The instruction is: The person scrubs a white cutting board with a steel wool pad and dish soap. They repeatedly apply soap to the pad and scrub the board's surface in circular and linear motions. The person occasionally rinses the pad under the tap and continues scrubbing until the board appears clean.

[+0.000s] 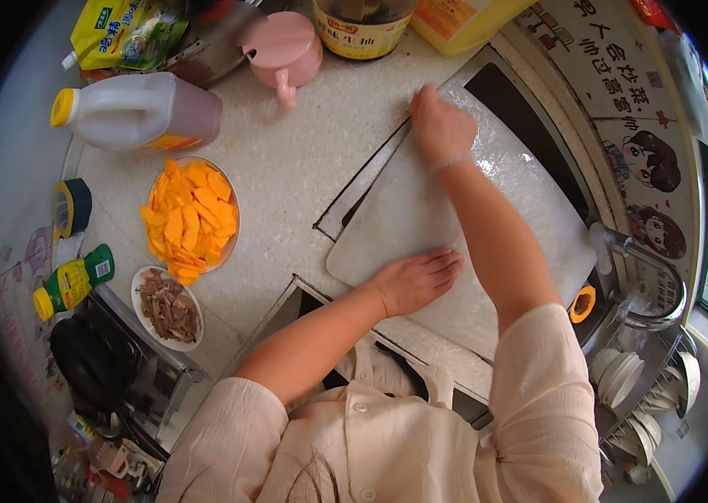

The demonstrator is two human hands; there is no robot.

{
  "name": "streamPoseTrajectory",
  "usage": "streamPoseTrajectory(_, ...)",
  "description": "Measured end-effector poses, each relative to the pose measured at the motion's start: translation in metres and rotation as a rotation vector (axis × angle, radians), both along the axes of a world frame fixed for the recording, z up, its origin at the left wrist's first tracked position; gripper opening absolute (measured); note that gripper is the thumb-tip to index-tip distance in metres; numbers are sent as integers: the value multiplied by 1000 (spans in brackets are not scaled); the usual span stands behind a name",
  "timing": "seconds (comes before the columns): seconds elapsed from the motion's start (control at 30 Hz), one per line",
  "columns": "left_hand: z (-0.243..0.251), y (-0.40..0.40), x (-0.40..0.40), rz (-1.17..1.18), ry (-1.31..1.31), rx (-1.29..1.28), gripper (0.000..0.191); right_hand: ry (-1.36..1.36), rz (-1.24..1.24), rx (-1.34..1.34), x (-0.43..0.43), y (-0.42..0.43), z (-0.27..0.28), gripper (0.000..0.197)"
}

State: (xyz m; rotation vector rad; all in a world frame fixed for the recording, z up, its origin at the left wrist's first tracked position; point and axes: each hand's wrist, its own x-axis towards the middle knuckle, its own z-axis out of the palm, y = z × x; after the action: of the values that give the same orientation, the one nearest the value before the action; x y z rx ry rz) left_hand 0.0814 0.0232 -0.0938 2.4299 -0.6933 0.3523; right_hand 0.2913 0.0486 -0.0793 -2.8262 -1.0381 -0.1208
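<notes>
A large white cutting board (517, 207) lies before me across the counter and part of the sink, its far part wet and shiny. My left hand (420, 281) rests flat on the board's near left part, fingers together and pointing right. My right hand (444, 126) is curled at the far left edge of the board; its fingertips are turned away, so whether something small is inside cannot be seen. To the left, a plate heaped with sliced orange pumpkin (189, 217) stands beside a white dish of sliced cooked-looking meat (168, 308).
Far left stand a jug with a yellow cap (140, 112), a tape roll (72, 207) and a green-yellow bottle (74, 281). A pink lidded pot (287, 50) and a soy sauce jar (361, 31) stand behind. A black pan (90, 352) is lower left; a faucet (649, 251) and dish rack (637, 402) are right.
</notes>
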Motion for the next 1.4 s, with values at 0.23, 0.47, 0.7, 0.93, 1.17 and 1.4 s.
streamPoseTrajectory(0.23,-5,12,-7,22,5,57,40,82,188,-122,-52,-31,-2,25)
streamPoseTrajectory(0.47,-3,2,1,-30,-51,126,41,67,-45,-33,2,14,4,21)
streamPoseTrajectory(0.7,-7,12,-7,26,22,51,39,152,152,-40,-55,-24,0,22)
streamPoseTrajectory(0.93,-4,2,2,-15,-3,75,40,81,-157,-54,13,13,6,23)
streamPoseTrajectory(1.17,-2,11,-8,-146,395,-9,38,-40,330,75,-92,-48,-16,21)
streamPoseTrajectory(1.4,-1,2,6,-40,-32,54,38,68,-218,-21,40,-8,6,22)
